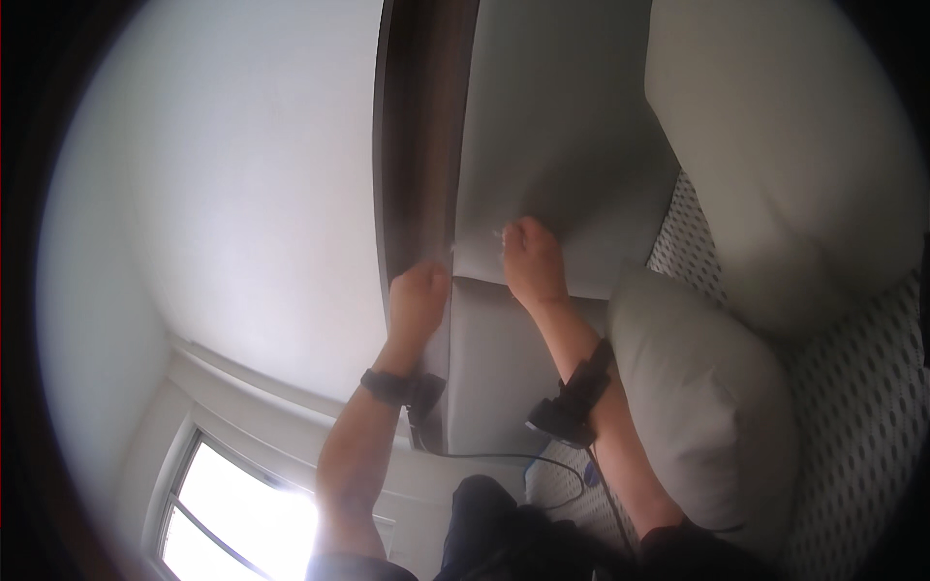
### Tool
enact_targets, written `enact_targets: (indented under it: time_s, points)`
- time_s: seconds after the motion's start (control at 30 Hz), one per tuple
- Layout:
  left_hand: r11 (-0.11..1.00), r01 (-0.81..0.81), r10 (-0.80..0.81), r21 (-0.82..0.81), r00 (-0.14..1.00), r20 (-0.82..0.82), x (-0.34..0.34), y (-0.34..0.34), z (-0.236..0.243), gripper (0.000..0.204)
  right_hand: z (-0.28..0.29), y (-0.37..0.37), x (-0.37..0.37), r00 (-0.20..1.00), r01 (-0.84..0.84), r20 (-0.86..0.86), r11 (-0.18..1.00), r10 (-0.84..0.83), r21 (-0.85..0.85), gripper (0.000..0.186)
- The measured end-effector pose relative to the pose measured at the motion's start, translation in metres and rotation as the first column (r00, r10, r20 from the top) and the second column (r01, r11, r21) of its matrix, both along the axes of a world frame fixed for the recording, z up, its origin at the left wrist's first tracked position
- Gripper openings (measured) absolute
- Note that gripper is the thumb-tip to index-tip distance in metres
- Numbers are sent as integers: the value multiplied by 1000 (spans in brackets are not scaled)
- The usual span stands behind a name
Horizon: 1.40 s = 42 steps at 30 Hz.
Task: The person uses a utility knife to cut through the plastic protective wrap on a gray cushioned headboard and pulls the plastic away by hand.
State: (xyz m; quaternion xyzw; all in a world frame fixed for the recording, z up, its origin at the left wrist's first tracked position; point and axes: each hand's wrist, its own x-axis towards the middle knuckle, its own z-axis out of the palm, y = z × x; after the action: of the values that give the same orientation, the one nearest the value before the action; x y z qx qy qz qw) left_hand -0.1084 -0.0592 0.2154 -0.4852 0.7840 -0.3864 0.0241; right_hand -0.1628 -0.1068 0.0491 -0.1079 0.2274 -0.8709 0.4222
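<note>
Between our 2 hands, close by the fingers of our right hand point(533, 261), is a small pale bit point(498, 233). It sits just at the left side of those fingers, so our right hand is the nearer of the 2. The bit is blurry and too small for us to tell which way its long side runs. Our right fingers are curled in narrow and seem to pinch it. Our left hand point(418, 298) is a little lower and off to the left, with its fingers curled narrow too; we cannot tell if they hold anything.

Behind our right hand is the upper grey panel point(552, 116). Its bottom edge meets the lower grey panel point(504, 339) below the bit. To the left runs the dark wood strip point(426, 126), right by our left hand, then the white wall point(262, 194). A soft grey pillow point(688, 387) crowds our right forearm point(630, 455). We have the most room up over the upper grey panel.
</note>
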Motion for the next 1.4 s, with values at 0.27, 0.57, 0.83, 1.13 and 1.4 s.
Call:
enact_targets:
  time_s: [0.27,0.57,0.83,1.13,1.4]
  points:
    - [918,365,-174,152,719,-673,-10,-27,-9,24,-1,14,5,1000,10,-3,1000,-10,-11,30]
    - [989,126,-68,76,848,-526,14,-23,-20,33,-5,9,6,1000,24,8,1000,-24,-20,28]
    - [997,73,-61,15,921,-384,49,68,-19,29,-3,-3,17,990,102,-101,994,-99,29,27]
    - [982,0,61,-188,944,323,10,-8,-3,26,0,-1,13,994,107,-31,994,-106,19,30]
    - [938,227,-20,-263,791,611,20,-55,-7,10,11,-11,23,999,36,-25,999,-36,20,31]
